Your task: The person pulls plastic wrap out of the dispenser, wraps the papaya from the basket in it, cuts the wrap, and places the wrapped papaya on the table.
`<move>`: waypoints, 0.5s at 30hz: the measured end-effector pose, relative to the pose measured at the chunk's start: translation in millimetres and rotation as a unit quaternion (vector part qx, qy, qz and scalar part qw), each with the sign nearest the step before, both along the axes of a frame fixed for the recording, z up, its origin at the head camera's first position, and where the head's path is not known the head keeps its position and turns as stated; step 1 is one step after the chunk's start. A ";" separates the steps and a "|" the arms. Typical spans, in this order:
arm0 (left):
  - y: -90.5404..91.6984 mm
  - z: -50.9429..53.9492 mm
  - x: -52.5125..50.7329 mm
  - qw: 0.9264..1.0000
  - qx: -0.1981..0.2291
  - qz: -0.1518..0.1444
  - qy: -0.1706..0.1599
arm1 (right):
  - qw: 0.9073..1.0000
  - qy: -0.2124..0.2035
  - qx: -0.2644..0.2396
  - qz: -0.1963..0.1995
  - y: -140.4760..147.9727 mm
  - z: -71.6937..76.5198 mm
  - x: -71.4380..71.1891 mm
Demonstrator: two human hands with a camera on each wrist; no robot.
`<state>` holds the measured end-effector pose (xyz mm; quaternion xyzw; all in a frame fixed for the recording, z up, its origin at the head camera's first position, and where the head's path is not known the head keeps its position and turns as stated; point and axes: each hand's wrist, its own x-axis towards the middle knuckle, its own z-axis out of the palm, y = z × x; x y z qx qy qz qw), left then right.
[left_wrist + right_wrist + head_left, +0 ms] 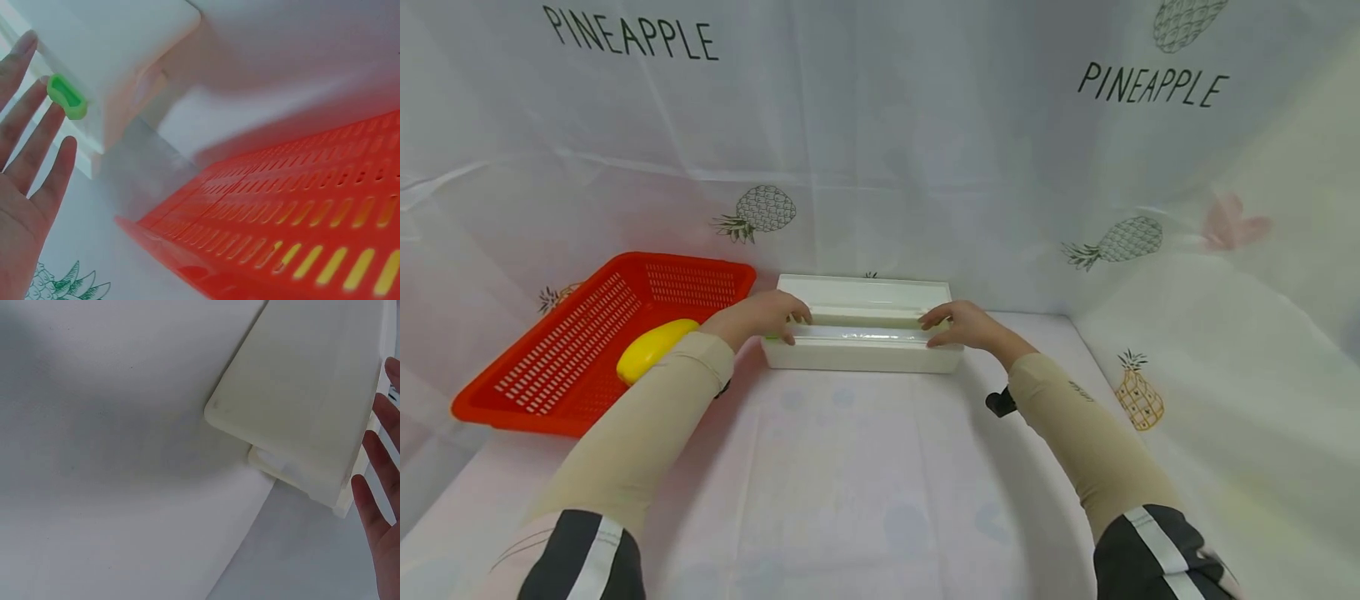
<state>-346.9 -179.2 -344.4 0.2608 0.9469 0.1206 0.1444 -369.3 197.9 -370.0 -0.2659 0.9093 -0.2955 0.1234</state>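
Observation:
A long white box (pixel 865 357) stands on the table against the back wall, its lid (pixel 865 290) raised at the rear. Inside lies a shiny, clear-looking strip (pixel 865 334), perhaps plastic wrap. My left hand (pixel 760 317) is at the box's left end, thumb and fingers apart over the opening. In the left wrist view its fingers are spread beside a small green piece (pixel 67 99) on the box's edge. At the right end is my right hand (pixel 966 325), with fingers loosely bent near the rim. The right wrist view shows those fingers fanned along the box edge (pixel 294 406).
To the left, a red perforated plastic basket (pixel 692 260) holds a smooth yellow elongated object (pixel 658 348), partly hidden by my left sleeve. A white cloth with pineapple prints (pixel 880 150) hangs behind and to the right. White covering lies over the table (pixel 850 483).

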 end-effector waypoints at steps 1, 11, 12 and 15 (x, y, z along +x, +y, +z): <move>0.3 -0.4 -0.8 1.000 0.003 0.005 -0.004 | 1.000 -0.001 0.003 -0.001 -0.9 -0.2 -0.4; 5.2 -2.1 -10.3 0.999 0.000 0.020 -0.026 | 0.999 -0.032 0.008 -0.022 -6.0 0.4 -4.7; 5.6 -2.1 -10.7 0.999 -0.003 0.019 -0.025 | 0.999 -0.031 0.009 -0.021 -6.2 0.4 -5.2; 6.6 -1.6 -11.5 1.000 -0.007 0.017 -0.025 | 0.999 -0.027 0.008 -0.021 -6.2 -0.4 -7.2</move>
